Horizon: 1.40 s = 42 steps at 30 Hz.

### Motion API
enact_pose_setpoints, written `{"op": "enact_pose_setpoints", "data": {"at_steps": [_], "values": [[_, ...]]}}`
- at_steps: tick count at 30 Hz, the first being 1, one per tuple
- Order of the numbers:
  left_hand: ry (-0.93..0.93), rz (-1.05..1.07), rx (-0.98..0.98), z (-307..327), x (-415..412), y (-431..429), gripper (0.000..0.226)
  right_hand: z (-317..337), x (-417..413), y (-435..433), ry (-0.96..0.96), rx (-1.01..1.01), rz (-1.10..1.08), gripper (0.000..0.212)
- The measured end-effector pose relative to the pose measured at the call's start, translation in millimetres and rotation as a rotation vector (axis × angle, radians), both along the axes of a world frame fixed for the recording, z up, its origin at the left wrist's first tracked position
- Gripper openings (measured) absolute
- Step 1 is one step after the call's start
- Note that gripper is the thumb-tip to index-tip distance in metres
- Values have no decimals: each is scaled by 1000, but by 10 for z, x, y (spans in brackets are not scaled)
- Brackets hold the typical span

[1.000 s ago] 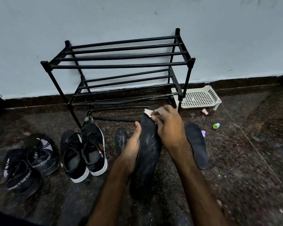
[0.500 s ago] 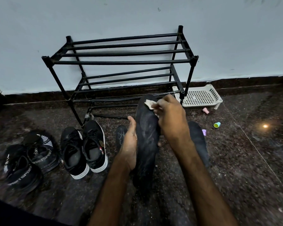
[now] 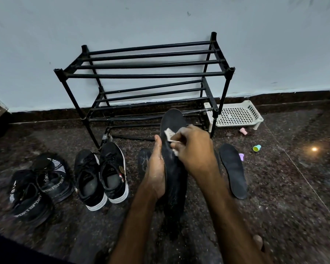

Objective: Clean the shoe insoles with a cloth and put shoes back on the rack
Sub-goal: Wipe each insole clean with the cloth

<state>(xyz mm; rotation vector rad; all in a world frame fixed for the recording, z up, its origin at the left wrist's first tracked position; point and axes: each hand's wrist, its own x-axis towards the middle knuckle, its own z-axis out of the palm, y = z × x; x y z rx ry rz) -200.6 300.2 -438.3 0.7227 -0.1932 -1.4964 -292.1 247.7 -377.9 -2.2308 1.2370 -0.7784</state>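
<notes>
My left hand point(image 3: 156, 168) holds a long black insole point(image 3: 174, 178) upright from its left edge, thumb along the rim. My right hand point(image 3: 192, 147) pinches a small pale cloth point(image 3: 169, 132) and presses it on the insole's upper half. A second insole point(image 3: 233, 171) lies flat on the floor to the right. Another dark insole point(image 3: 143, 161) shows partly behind my left hand. The black metal shoe rack point(image 3: 145, 75) stands against the wall with nothing on its bars.
Black sneakers with white soles point(image 3: 101, 174) stand left of my hands. Black sport shoes point(image 3: 36, 185) lie further left. A white perforated plastic tray point(image 3: 236, 115) sits right of the rack, with small pink point(image 3: 243, 131), green point(image 3: 256, 148) and purple point(image 3: 241, 156) pieces nearby.
The insole has been raised and tipped more upright toward the rack. My right hand with the cloth has slid a little down from the insole's tip.
</notes>
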Motion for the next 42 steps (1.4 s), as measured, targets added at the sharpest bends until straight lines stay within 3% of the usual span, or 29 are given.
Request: {"op": "enact_pose_setpoints", "data": {"at_steps": [3, 7, 10, 14, 18, 20, 23, 28, 33, 38, 42], "values": [[12, -2, 6, 16, -7, -4, 67, 40, 117, 2, -113, -37, 38, 11], [-38, 8, 17, -61, 37, 4, 70, 26, -38, -133, -78, -48, -130, 14], [31, 29, -43, -42, -30, -41, 69, -15, -30, -20, 0, 16, -38, 9], [71, 9, -72, 8, -24, -53, 69, 29, 125, 3, -102, -53, 22, 11], [-31, 11, -16, -14, 2, -20, 68, 48, -49, -73, -16, -48, -156, 11], [-5, 20, -41, -2, -54, -34, 67, 74, -60, 1, 62, -16, -138, 10], [-7, 27, -50, 32, -121, -55, 62, 123, 65, 43, -3, -14, -34, 9], [-104, 23, -27, 49, -32, -1, 70, 166, -118, -121, -39, -2, -182, 13], [-9, 34, -64, 107, -93, -43, 66, 185, 9, 20, -50, 56, 39, 12], [-103, 31, -71, 107, -36, 6, 70, 184, -87, -52, -101, 20, -165, 10], [-54, 42, -86, 151, -53, -27, 74, 171, -76, 72, -121, 194, 72, 12]]}}
